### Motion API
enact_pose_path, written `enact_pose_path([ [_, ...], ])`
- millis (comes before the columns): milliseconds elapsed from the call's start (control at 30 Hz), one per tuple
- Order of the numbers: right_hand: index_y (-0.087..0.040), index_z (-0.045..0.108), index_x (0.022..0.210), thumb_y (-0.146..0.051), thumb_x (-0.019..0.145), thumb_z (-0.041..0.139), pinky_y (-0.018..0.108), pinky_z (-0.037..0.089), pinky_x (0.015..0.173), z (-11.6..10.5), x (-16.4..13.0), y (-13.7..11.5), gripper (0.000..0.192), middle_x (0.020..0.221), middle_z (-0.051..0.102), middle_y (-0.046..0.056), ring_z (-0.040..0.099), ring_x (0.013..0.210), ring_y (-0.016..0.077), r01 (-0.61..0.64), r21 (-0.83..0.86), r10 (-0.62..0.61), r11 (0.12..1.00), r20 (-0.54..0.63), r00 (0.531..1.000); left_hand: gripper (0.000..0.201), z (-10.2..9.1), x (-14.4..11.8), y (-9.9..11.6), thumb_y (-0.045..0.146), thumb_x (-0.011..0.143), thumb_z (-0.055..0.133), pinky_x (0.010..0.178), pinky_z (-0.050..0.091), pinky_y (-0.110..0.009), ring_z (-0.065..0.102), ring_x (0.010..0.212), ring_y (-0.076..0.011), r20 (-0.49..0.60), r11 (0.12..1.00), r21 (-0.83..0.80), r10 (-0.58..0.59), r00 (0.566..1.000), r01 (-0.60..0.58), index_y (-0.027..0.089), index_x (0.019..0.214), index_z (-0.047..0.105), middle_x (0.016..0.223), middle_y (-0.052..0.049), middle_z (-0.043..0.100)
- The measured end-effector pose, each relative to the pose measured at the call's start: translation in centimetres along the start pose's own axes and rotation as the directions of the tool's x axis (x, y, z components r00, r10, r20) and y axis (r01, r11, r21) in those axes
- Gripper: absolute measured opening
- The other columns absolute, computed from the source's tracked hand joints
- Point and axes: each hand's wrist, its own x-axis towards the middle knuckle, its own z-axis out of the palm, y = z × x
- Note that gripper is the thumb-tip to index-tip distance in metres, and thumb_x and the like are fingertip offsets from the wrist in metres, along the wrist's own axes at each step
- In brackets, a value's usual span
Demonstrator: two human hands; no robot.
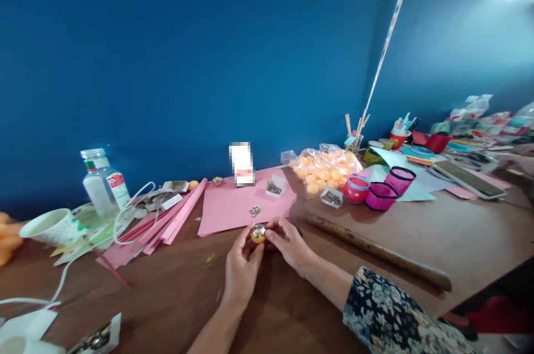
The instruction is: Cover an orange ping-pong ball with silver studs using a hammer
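Between my two hands is an orange ball (258, 234), its top covered with shiny silver heads that look like thumbtacks. My left hand (242, 273) grips it from the left, thumb and fingers around its side. From the right, my right hand (290, 245) pinches at it with thumb and forefinger; whether a tack is in that pinch is hidden. Just beyond lies a small pile of silver tacks (255, 211) on pink paper (229, 209). An open white box (275, 187) of small metal pieces stands on the same paper.
A bag of orange balls (321, 170) and another small box (331, 197) stand right of the paper. A wooden stick (379, 251) lies to my right. Left are pink paper strips (179, 220), a paper cup (52, 227) and a bottle (98, 181). A blue partition (187, 64) rises behind.
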Motion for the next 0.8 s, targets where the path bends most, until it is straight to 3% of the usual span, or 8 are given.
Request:
enact_pose_path([
  [267,-0.017,0.059,0.092,-0.034,0.067,0.065,0.027,0.047,0.066,0.1,-0.1,-0.1,0.031,0.081,0.063,0.002,0.058,0.071,0.0140,0.025,-0.051,-0.021,0.998,0.072,0.997,0.049,0.0,0.0,-0.1,0.033,0.069,0.062,0.087,0.046,-0.035,0.061,0.095,-0.0213,-0.024,0.991,-0.129,-0.048,0.999,0.045,0.016,0.114,0.052,0.104,-0.009,0.065],
  [433,-0.017,0.059,0.096,-0.029,0.068,0.065,0.029,0.047,0.071,-0.2,0.1,0.5,0.032,0.087,0.064,0.004,0.059,0.075,0.0154,0.106,-0.124,-0.094,0.987,0.099,0.991,0.048,0.0,0.2,-0.2,0.031,0.070,0.062,0.088,0.046,-0.036,0.060,0.096,-0.0214,-0.029,0.982,-0.175,-0.073,0.997,0.067,0.016,0.114,0.052,0.106,-0.010,0.064],
  [667,-0.016,0.059,0.097,-0.032,0.069,0.065,0.031,0.048,0.076,-0.1,-0.1,0.2,0.033,0.093,0.064,0.006,0.060,0.082,0.0174,0.088,-0.093,-0.079,0.992,0.092,0.993,0.041,-0.1,0.0,-0.2,0.034,0.075,0.057,0.087,0.047,-0.037,0.061,0.094,-0.0197,0.010,0.933,-0.330,-0.149,0.989,0.144,0.017,0.112,0.054,0.110,-0.010,0.062],
  [800,-0.017,0.058,0.098,-0.032,0.071,0.063,0.031,0.047,0.075,0.0,-0.2,0.3,0.032,0.095,0.063,0.006,0.060,0.081,0.0170,0.117,-0.135,-0.106,0.984,0.090,0.990,0.040,-0.1,0.0,-0.3,0.033,0.073,0.059,0.087,0.047,-0.036,0.061,0.092,-0.0193,0.002,0.953,-0.276,-0.125,0.992,0.120,0.017,0.109,0.056,0.106,-0.009,0.064],
])
